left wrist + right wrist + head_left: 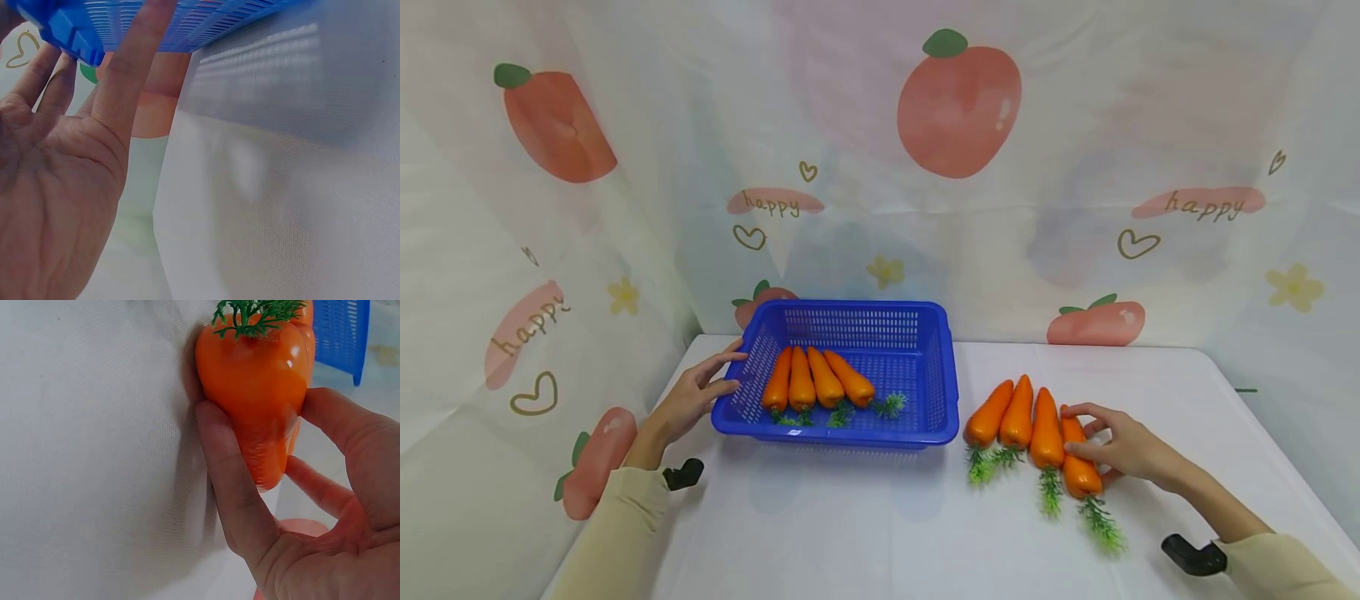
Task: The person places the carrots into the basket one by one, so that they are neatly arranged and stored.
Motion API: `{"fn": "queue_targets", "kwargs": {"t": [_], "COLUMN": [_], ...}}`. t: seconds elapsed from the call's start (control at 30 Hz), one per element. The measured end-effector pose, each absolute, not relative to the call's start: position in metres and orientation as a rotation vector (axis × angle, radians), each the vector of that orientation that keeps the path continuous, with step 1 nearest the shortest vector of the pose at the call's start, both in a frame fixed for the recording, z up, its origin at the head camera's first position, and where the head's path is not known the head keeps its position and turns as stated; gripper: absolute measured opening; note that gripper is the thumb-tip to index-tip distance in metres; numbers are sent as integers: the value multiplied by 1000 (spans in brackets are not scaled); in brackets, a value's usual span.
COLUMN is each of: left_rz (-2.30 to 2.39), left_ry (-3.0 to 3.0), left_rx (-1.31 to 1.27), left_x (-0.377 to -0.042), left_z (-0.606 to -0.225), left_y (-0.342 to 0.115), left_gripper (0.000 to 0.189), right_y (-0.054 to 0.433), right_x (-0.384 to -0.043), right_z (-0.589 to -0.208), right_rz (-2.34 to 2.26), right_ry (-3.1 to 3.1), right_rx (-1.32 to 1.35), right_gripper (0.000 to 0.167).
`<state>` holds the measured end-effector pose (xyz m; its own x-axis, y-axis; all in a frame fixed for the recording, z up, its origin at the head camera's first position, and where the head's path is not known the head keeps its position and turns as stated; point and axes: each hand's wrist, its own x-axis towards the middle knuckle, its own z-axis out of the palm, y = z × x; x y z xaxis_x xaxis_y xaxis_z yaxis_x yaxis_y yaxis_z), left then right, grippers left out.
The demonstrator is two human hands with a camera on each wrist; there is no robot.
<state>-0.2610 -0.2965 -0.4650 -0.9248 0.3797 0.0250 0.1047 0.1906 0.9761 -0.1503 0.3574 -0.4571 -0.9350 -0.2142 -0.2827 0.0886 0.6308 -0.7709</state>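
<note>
My right hand [1123, 446] grips the rightmost orange carrot [1081, 477] on the table, thumb and fingers on either side of it. In the right wrist view the same carrot [259, 375] shows its thick end and green leafy top, with fingers around its narrower part. Three more carrots [1017, 421] lie side by side just left of it, their tips pointing away. At the left end of the blue basket [936, 375], my left hand [688, 400] touches the rim with nearly straight fingers. Several carrots [826, 383] lie in a row inside, toward the basket's left.
A white-covered table [820, 517] carries everything. Behind it and to the sides hangs a pale curtain [850, 125] printed with fruit, hearts and lettering. Black straps [1193, 556] sit near the sleeve cuffs.
</note>
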Motion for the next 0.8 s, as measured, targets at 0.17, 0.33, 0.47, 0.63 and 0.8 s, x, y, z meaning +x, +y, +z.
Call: {"fn": "queue_targets", "kwargs": {"t": [0.17, 0.33, 0.47, 0.63, 0.8], "left_rz": [1804, 1798, 1801, 1808, 1809], "left_ry": [2250, 2257, 2251, 2240, 2240], "left_rx": [464, 463, 459, 465, 465], "left_x": [-261, -260, -260, -260, -259], "left_z": [-465, -465, -465, -464, -463], "left_y": [-297, -296, -296, -296, -295], "left_gripper": [52, 52, 52, 52, 52], "right_y": [358, 358, 357, 357, 361], "right_x": [-151, -151, -151, -152, -154], "right_z": [-458, -458, -457, -453, -447], "right_rz": [-1215, -1217, -1221, -1245, -1221], "right_ry": [2503, 2507, 2503, 2470, 2460], "right_rx": [-92, -94, -93, -98, -113], "right_gripper": [70, 70, 71, 70, 68]}}
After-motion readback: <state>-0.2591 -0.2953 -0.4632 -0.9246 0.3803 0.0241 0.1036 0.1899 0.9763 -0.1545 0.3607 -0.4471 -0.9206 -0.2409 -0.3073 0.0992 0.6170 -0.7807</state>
